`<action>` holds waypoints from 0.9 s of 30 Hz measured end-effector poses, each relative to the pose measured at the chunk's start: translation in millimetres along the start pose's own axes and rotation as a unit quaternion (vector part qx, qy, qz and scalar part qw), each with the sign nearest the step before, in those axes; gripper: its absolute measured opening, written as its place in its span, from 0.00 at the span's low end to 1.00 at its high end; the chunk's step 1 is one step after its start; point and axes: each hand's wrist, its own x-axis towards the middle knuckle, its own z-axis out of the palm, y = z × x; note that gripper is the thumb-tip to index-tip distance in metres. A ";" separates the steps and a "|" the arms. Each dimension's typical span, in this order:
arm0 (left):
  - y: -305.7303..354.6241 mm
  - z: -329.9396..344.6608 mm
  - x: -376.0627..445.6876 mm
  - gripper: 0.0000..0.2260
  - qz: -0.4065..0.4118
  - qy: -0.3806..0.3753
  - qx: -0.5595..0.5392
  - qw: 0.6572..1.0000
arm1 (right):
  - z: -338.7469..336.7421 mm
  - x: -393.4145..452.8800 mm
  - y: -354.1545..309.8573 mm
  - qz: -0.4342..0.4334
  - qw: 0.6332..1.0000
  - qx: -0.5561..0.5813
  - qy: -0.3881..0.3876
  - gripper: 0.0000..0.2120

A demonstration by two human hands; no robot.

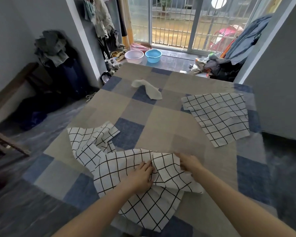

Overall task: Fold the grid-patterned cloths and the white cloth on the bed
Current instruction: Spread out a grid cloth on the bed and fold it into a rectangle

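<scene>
A rumpled grid-patterned cloth (pixel 126 168) lies at the near end of the bed (pixel 161 120). My left hand (pixel 141 177) grips a raised fold in its middle. My right hand (pixel 189 162) pinches the same cloth's far right edge. A second grid cloth (pixel 91 142) lies crumpled just to the left, partly under the first. A third grid cloth (pixel 217 117) lies spread fairly flat at the right side of the bed. The small white cloth (pixel 149 88) sits bunched near the far end.
The bed has a blue, grey and tan patchwork cover. Beyond its far end stand a pink basin (pixel 134 56) and a blue basin (pixel 153 55) on the floor by a barred window. Clothes piles (pixel 53 47) line the left wall and the right corner.
</scene>
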 end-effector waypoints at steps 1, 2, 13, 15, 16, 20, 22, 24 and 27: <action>-1.5 -0.1 1.1 0.28 0.007 0.003 -0.007 1.000 | -0.5 -1.1 -2.4 0.004 1.000 0.001 -0.009 0.20; -4.0 -1.3 2.6 0.28 0.018 0.012 -0.018 1.000 | -1.1 -1.5 -4.5 -0.001 1.000 -0.004 -0.014 0.20; -54.3 -45.4 5.8 0.25 -0.130 0.216 0.015 0.968 | -38.3 7.8 0.2 -0.105 0.994 0.010 0.029 0.10; -57.3 -51.9 7.1 0.20 -0.140 0.201 0.030 0.969 | -58.1 6.7 2.5 -0.110 0.992 0.025 0.050 0.07; -56.8 -55.7 7.0 0.16 -0.136 0.197 0.040 0.970 | -68.5 6.0 3.9 -0.112 0.992 0.029 0.059 0.07; -49.3 -64.8 9.8 0.09 -0.119 0.140 0.068 0.981 | -110.7 8.6 17.9 -0.095 0.988 0.065 0.099 0.05; -44.7 -69.9 12.0 0.05 -0.116 0.135 0.062 0.982 | -132.0 9.0 27.1 -0.082 0.986 0.097 0.105 0.07; -43.3 -75.0 16.8 0.04 -0.114 0.108 0.068 0.985 | -151.7 7.2 32.9 -0.070 0.982 0.132 0.118 0.12; -43.2 -85.1 23.6 0.06 -0.101 0.062 0.043 0.992 | -177.3 -7.8 32.1 -0.069 0.972 0.172 0.143 0.10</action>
